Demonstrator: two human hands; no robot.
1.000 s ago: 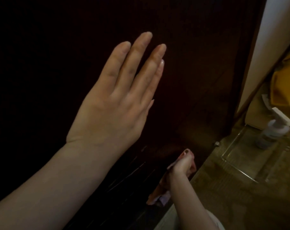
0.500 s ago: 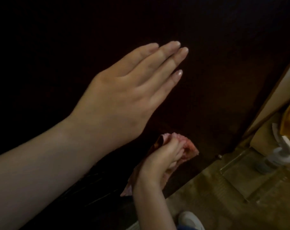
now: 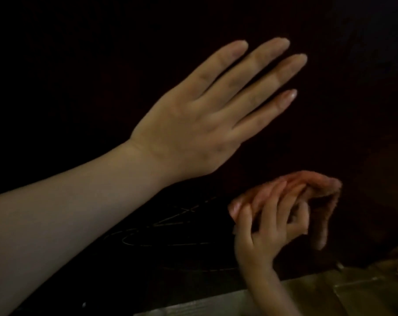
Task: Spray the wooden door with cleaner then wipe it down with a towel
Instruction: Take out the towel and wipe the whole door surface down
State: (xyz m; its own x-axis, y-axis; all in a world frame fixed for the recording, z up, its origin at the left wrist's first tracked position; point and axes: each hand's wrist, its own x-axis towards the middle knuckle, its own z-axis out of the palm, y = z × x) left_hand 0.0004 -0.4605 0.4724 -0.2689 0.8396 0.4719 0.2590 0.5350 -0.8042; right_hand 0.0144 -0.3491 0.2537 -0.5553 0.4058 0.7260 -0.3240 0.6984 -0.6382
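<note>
the wooden door (image 3: 79, 65) fills almost the whole view, very dark, nearly black in this dim light. the left hand (image 3: 193, 124) lies up against it in the middle of the view, with the forearm coming in from the lower left edge. its four fingers (image 3: 257, 65) are straight and slightly spread, pointing up and to the right, and it holds nothing. whether the palm is pressed flat on the wood or just over it cannot be told from this angle.

lower and to the right, the right hand (image 3: 268, 231) reaches up from the bottom edge and grips the towel (image 3: 316, 185), a pinkish-orange cloth bunched up under its fingers. the fingers curl over the near side of the bundle, and the cloth rises above the fingertips and folds down on the right side in a hanging flap. the towel sits against the lower part of the door, below and just right of the left hand, apart from it.

thin pale scratch marks (image 3: 170, 231) run across the door's lower area, between the left forearm and the right hand. along the bottom right a strip of brownish floor (image 3: 330, 297) shows below the door's lower edge, blurred and dim.
</note>
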